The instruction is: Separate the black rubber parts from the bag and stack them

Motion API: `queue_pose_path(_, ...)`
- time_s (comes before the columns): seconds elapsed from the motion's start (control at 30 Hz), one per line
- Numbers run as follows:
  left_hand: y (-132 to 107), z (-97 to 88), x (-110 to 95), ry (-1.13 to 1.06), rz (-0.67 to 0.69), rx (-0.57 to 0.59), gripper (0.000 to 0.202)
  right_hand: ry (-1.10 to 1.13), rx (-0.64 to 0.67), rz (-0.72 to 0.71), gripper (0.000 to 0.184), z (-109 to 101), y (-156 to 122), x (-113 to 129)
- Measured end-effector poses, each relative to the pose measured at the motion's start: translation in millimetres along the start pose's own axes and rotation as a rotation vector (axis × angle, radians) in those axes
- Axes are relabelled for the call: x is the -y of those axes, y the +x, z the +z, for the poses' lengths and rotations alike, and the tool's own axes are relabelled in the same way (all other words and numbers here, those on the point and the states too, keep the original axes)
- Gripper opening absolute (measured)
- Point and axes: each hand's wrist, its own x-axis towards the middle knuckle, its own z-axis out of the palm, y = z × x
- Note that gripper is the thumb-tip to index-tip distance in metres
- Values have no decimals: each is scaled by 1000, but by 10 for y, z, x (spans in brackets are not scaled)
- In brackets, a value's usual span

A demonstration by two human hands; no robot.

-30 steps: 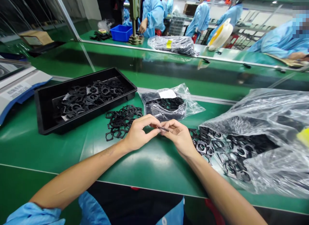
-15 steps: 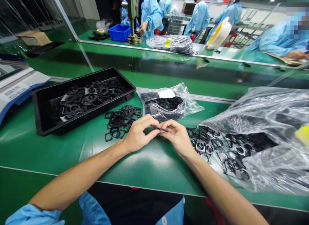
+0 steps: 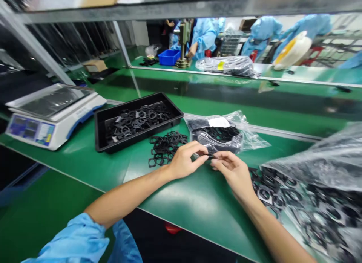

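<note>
My left hand (image 3: 185,160) and my right hand (image 3: 232,172) meet over the green table (image 3: 195,202), both pinching one small thin black part (image 3: 211,156) between their fingertips. Just left of my left hand lies a loose pile of black ring-shaped parts (image 3: 165,147). A black tray (image 3: 102,136) holding more such parts sits behind that pile. To the right of my right hand, more black parts (image 3: 271,191) spill from a large clear plastic bag (image 3: 325,168).
A smaller clear bag of black parts (image 3: 223,134) lies just beyond my hands. A white weighing scale (image 3: 53,114) stands at the left. Behind a metal rail, people in blue coats work at another green bench with a blue bin (image 3: 169,57) and a bagged bundle (image 3: 229,65).
The view has swung left and up, bringing the scale into sight and pushing the large bag to the right edge. My hands stay together, pinching the same small part.
</note>
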Motion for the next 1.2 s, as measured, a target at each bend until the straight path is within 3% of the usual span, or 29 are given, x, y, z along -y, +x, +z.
queue_pose_path(0.1,90,-29,64,8,-63,-49,6,-14,27,-15,45,-7,40,15)
queue_pose_path(0.2,246,-218,129,13,-126,-114,7,-34,65,0,46,3,52,-3)
queue_pose_path(0.27,356,-487,184,42,-156,-156,9,-45,71,7,46,16,50,-35)
queue_pose_path(0.4,468,-1273,351,280,-222,-255,14,-71,112,-4,42,42,35,-106)
queue_pose_path(0.47,435,-1628,422,459,-302,-245,14,-94,149,-14,37,49,19,-131)
queue_pose_path(0.57,264,-1858,419,779,-275,-178,12,-161,202,-52,24,58,-19,-156)
queue_pose_path(0.63,104,-1772,348,853,-133,-91,16,-238,225,-111,15,67,-45,-170)
queue_pose_path(0.7,-33,-1550,273,785,-9,109,17,-329,250,-184,10,78,-65,-184)
queue_pose_path(0.83,-80,-1044,259,708,47,306,24,-485,291,-269,13,96,-123,-179)
queue_pose_path(0.97,-13,-802,348,754,31,331,28,-584,299,-258,15,116,-255,-137)
queue_pose_path(1.07,-72,-806,511,734,88,344,23,-629,346,-249,10,123,-291,-176)
queue_pose_path(1.2,-165,-881,694,538,92,259,20,-692,408,-234,7,110,-261,-265)
